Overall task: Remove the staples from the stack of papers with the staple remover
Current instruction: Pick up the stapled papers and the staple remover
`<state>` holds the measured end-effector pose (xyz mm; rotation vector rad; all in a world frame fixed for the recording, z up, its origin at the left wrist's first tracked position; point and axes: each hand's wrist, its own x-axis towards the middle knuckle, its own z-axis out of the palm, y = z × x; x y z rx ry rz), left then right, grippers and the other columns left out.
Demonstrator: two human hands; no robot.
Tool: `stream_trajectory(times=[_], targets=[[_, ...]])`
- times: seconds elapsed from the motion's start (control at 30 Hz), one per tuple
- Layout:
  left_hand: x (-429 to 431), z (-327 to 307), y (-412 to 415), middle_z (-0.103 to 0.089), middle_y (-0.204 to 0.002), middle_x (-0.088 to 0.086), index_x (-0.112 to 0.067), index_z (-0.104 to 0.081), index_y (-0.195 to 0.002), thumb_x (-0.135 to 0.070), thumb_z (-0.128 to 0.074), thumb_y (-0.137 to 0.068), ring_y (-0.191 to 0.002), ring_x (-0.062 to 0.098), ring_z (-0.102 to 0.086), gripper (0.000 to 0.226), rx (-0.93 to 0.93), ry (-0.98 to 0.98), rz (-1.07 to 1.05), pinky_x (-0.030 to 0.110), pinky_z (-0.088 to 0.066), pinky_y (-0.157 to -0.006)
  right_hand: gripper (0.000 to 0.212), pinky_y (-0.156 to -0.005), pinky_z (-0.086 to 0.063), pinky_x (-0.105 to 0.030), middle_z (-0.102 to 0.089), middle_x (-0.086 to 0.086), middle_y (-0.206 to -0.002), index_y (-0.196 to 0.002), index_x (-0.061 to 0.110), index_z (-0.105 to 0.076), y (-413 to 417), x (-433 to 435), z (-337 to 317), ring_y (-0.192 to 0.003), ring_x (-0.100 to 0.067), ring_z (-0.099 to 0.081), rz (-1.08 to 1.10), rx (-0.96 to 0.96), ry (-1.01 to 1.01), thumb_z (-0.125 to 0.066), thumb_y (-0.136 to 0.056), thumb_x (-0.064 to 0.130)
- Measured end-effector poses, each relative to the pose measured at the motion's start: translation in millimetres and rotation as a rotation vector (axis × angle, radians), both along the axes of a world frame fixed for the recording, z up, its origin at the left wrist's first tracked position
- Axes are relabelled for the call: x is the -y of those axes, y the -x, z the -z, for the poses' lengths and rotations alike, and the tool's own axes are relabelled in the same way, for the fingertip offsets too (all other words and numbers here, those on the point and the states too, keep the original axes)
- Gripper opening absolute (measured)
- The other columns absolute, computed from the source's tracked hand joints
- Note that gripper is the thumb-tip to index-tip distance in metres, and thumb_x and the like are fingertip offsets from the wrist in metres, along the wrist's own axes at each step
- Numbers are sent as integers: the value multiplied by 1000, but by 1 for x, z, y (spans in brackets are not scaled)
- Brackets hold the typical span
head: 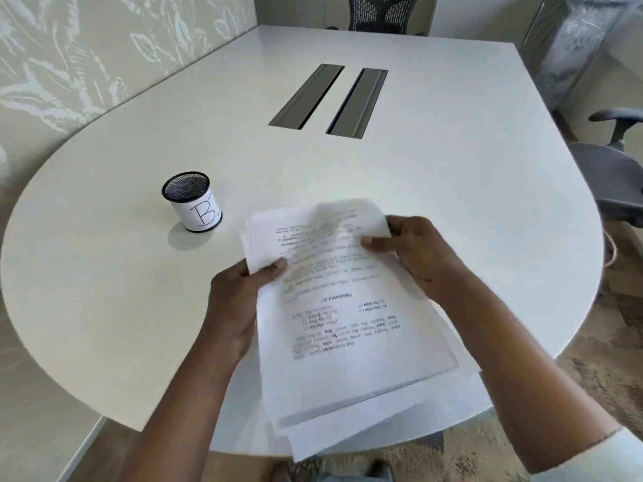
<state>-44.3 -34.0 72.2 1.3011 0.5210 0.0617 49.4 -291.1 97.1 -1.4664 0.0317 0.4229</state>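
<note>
The papers point(341, 307) lie between both hands over the near desk point(452, 175) edge, long axis running away from the person, left hand point(240, 300) and right hand point(414, 252) each pinching a far corner (no staple remover visible).

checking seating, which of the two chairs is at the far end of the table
The mesh-backed chair at the top of the view, behind the table's far edge. The other chair stands along the right side, showing its seat and armrest.
</note>
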Motion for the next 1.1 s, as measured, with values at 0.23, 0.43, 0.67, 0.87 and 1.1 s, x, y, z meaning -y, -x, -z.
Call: stream_trajectory(times=[0.23,0.43,0.67,0.87,1.1], targets=[[-4,49,10,-86,-86,-13,-27,-82,-83,-12,-94,-80,-90,24,-84,20,-156,-507,26,57,-68,-88,40,-89,-68,-50,-86,-6,-98,-107,13,-75,-5,-10,65,-92,-31,-83,72,22,472,-95,-76,-1],[-2,54,5,-85,-82,-4,-15,-80,-84,-16,-96,-76,-77,28,-75,18,-195,-553,-8,40,-56,-69,36,-90,-67,-58,-86,0,-92,-95,19,-76,-6,-9,75,-91,-30,-84,90,73,516,-97,-71,2],[-2,45,-1,-82,-85,-5,-22,-72,-94,-14,-98,-73,-92,26,-80,34,-234,-595,-97,52,-67,-88,35,-90,-68,-57,-86,0,-93,-92,19,-79,-8,-5,78,-94,-33,-83,85,104,473,-97,-70,-1],[-6,27,-24,-69,-103,-3,-10,-62,-128,-26,-99,-76,-113,29,-68,66,-187,-699,-163,40,-55,-99,35,-92,-69,-48,-86,-11,-100,-105,6,-79,-10,4,68,-89,-24,-84,27,88,363,-92,-77,-9],[-4,9,-62,-73,-127,2,-18,-72,-119,-43,-96,-78,-124,26,-67,53,-136,-734,-37,50,-55,-110,35,-95,-66,-47,-84,-20,-106,-113,14,-80,-17,5,53,-94,-31,-84,-80,173,427,-92,-83,0]])
